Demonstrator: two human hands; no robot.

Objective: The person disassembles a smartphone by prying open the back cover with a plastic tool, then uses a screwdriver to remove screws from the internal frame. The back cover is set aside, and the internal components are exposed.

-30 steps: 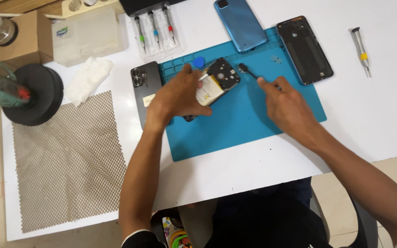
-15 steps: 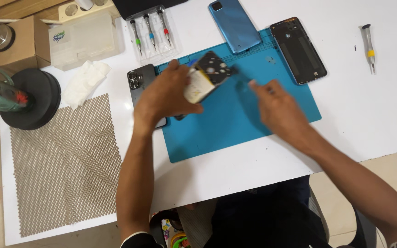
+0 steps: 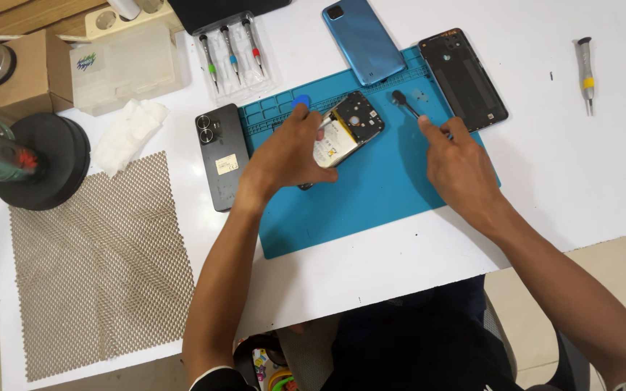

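My left hand (image 3: 284, 156) grips an opened phone (image 3: 349, 124), held tilted over the blue work mat (image 3: 371, 195). Its battery and circuit board are exposed. A small blue pick (image 3: 301, 101) sits at my left fingertips. To the right of the phone, my right hand (image 3: 461, 163) pinches a thin black tool (image 3: 405, 103). The tool's round tip points toward the phone's upper corner and stays a little apart from it.
On the mat's far edge lie a blue back cover (image 3: 364, 40) and a black back cover (image 3: 463, 78). Left of the mat lie a black phone (image 3: 221, 156), a screwdriver case (image 3: 232, 54), a white tissue (image 3: 130, 134) and mesh matting (image 3: 99, 261). A loose screwdriver (image 3: 585, 72) lies far right.
My left hand has kept the opened phone and tilted it slightly. My right hand with the tool stays just right of it. The view has shifted a little.
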